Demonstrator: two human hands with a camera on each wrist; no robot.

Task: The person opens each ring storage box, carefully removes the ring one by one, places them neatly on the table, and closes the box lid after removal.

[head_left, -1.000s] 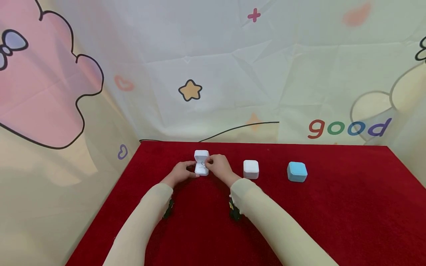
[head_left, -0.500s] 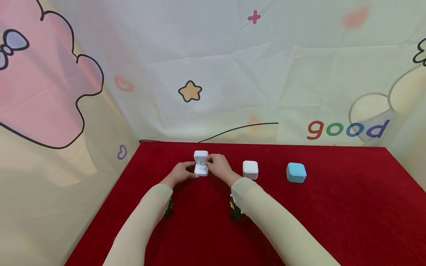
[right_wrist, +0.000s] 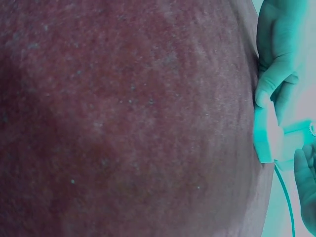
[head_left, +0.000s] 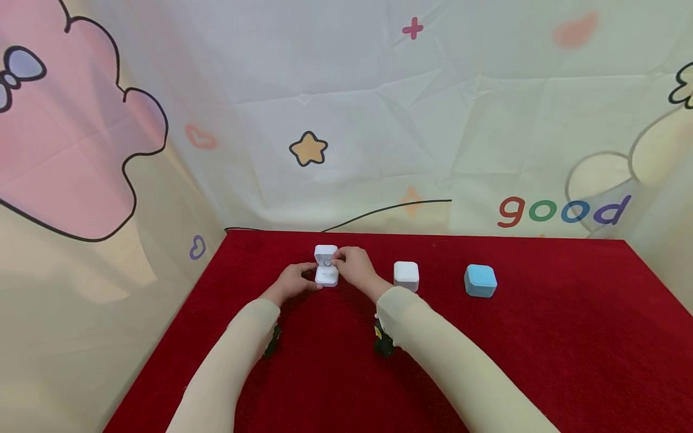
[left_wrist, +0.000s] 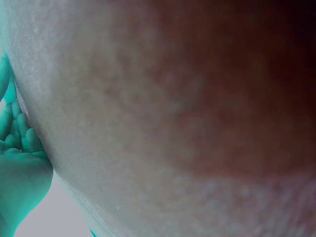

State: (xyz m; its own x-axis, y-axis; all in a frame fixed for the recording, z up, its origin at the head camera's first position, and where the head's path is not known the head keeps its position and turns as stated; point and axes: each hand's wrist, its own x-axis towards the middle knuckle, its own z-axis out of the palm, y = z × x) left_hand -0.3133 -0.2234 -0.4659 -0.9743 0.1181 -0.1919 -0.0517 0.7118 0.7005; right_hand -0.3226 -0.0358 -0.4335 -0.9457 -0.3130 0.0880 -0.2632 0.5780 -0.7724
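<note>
In the head view, a white ring box (head_left: 326, 277) stands on the red cloth with its lid raised. My left hand (head_left: 293, 281) holds it from the left side, fingers behind and thumb at the front corner. My right hand (head_left: 356, 267) pinches a small ring (head_left: 327, 263) between thumb and finger, just above the box's base and in front of the lid. The right wrist view shows the left hand (right_wrist: 279, 59) with its thumb against the box (right_wrist: 265, 133), the ring (right_wrist: 312, 129) at the right edge, and part of the right hand (right_wrist: 307, 190).
To the right of my hands sits a closed white box (head_left: 406, 276), and farther right a closed light-blue box (head_left: 480, 281). A red cloth (head_left: 325, 373) covers the table. Behind it hangs a printed backdrop (head_left: 368, 120). Blurred close surfaces fill most of both wrist views.
My right hand has shifted slightly up and away, and the ring has risen a little from the box's base. The left hand and the box have barely moved.
</note>
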